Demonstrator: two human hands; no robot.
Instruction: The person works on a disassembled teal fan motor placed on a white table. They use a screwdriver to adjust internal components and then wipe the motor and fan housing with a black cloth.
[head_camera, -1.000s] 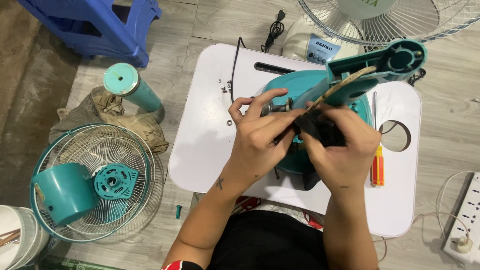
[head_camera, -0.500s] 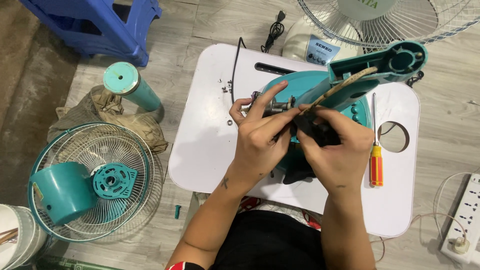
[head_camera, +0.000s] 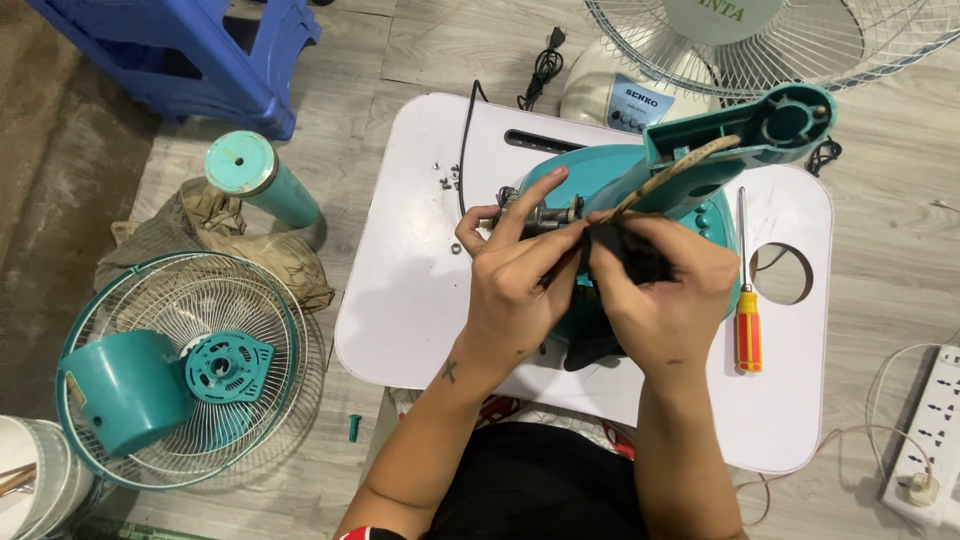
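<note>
Screwdriver beside hands (perhaps touching).

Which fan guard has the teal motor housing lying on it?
The teal-rimmed fan guard flat on the floor at left; the white guard at top carries none.

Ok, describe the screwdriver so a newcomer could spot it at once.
Start at the white tray table in the middle of the floor. On its right part, just past the right hand and beside the round hole, lies the screwdriver, pointing away from the person. Its orange and red handle and thin steel shaft set it apart from the teal fan parts next to it.
</note>
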